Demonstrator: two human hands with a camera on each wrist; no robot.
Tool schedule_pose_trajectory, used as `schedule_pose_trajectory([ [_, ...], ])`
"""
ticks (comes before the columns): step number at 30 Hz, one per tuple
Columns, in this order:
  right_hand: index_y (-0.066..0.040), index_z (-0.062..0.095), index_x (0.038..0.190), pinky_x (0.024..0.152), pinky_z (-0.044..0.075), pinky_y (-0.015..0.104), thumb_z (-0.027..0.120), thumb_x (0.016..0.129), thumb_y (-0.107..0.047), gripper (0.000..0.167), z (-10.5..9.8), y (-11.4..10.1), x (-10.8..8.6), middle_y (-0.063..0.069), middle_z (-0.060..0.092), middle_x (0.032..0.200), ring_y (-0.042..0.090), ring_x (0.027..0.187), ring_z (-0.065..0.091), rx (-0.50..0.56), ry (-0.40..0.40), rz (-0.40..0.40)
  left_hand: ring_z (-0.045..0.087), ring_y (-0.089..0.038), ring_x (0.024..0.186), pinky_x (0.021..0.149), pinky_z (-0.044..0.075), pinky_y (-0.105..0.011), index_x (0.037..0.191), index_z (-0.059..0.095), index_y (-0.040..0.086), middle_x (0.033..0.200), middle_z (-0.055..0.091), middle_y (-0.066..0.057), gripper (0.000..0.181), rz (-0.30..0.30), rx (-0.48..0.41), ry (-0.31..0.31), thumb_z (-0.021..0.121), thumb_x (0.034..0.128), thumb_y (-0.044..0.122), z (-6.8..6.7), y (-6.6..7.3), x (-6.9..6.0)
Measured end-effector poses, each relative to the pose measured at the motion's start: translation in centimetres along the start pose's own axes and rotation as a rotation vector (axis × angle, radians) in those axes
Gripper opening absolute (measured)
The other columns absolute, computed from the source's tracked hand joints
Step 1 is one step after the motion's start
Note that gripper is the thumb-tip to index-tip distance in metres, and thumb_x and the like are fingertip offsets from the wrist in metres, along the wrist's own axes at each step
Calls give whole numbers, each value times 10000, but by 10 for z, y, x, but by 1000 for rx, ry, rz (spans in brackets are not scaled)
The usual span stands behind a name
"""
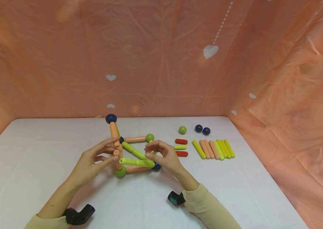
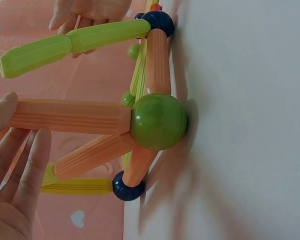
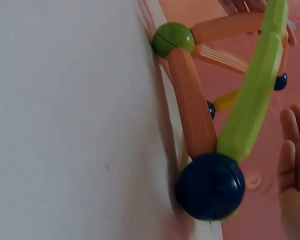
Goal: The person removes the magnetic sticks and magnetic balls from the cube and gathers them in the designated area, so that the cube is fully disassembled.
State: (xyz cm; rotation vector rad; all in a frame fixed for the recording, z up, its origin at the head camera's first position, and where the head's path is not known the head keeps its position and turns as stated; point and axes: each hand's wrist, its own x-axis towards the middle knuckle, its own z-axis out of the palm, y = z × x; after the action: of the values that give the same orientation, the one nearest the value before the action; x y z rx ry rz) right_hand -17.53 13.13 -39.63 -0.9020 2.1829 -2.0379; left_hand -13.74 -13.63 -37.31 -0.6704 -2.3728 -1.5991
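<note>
A frame of ball-and-stick construction pieces stands on the table. My left hand [image 1: 94, 160] pinches the free upper end of an orange stick [image 2: 72, 116], which rises from a green ball [image 2: 159, 121] at the near left corner. My right hand [image 1: 165, 158] is beside the frame with its fingers loosely bent and nothing held. Near it, a light-green stick [image 3: 252, 95] slants up from a dark-blue ball [image 3: 210, 187], apart from the fingers. Another dark-blue ball [image 1: 111, 118] tops the orange and yellow sticks at the back left. A second green ball [image 1: 150, 137] marks the far right corner.
Right of the frame lie short red and light-green sticks [image 1: 180, 147]. Farther right is a row of longer yellow, orange and green sticks [image 1: 213, 149]. A loose green ball [image 1: 182, 129] and two dark-blue balls [image 1: 198, 128] are behind. An orange cloth [image 1: 161, 63] hangs behind the white table [image 1: 138, 203].
</note>
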Motion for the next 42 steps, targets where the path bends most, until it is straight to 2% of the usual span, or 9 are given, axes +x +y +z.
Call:
schedule_pose_trajectory([
  [11, 95, 597, 1124, 806, 506, 252, 709, 864, -128, 360, 14, -5, 0, 272, 641, 1042, 158, 938, 607, -25, -93, 43, 603, 41, 937, 742, 546, -168, 1364, 527, 108, 1043, 693, -96, 521, 0, 18, -9, 682, 872, 38, -1, -1, 0],
  [14, 100, 594, 1141, 841, 514, 274, 714, 864, -156, 396, 18, -7, 1, 248, 647, 1067, 236, 959, 609, -43, -124, 42, 602, 38, 937, 742, 546, -170, 1367, 527, 122, 1041, 696, -87, 522, -4, 22, -8, 682, 874, 44, -1, 0, 0],
  [18, 45, 614, 1154, 891, 502, 302, 716, 863, -174, 378, 22, -9, 2, 195, 657, 1100, 305, 1025, 602, -80, -161, 32, 607, 29, 940, 739, 548, -176, 1369, 527, 135, 1036, 698, -79, 519, -17, 13, -10, 682, 879, 60, -1, 0, 1],
  [24, -67, 649, 1160, 937, 482, 302, 740, 827, -66, 346, 31, -12, 5, 87, 671, 1155, 163, 1062, 591, -158, -208, 19, 610, 19, 941, 738, 551, -187, 1369, 526, 125, 1034, 699, -67, 512, -24, 10, -14, 680, 884, 74, -1, -1, 1],
  [30, -52, 679, 1120, 1001, 453, 302, 738, 823, -45, 303, 37, -14, 8, 82, 691, 1124, 102, 1101, 572, -201, -197, -35, 606, 23, 943, 737, 548, -188, 1372, 523, 135, 1032, 701, -78, 516, -8, 10, -14, 674, 885, 57, -1, -1, 1],
  [33, -38, 682, 1109, 902, 480, 260, 709, 849, -46, 262, 39, -14, 8, 93, 697, 1087, 89, 1054, 571, -245, -192, -75, 605, 30, 948, 739, 550, -184, 1369, 525, 120, 1053, 694, -93, 516, -1, 5, -14, 675, 881, 46, -1, -1, 1],
  [37, -30, 660, 1130, 719, 456, 201, 658, 890, -47, 241, 41, -12, 7, 104, 681, 1018, 68, 871, 541, -296, -181, -124, 601, 41, 957, 743, 550, -182, 1364, 527, 104, 1078, 690, -100, 515, 4, 8, -14, 678, 876, 39, -1, -1, 0],
  [42, -15, 648, 1124, 629, 426, 191, 643, 891, -18, 233, 44, -9, 8, 111, 656, 941, 64, 739, 464, -291, -124, -165, 601, 37, 952, 736, 550, -187, 1365, 529, 117, 1067, 696, -86, 514, 0, 15, -13, 680, 877, 52, -1, -1, 0],
])
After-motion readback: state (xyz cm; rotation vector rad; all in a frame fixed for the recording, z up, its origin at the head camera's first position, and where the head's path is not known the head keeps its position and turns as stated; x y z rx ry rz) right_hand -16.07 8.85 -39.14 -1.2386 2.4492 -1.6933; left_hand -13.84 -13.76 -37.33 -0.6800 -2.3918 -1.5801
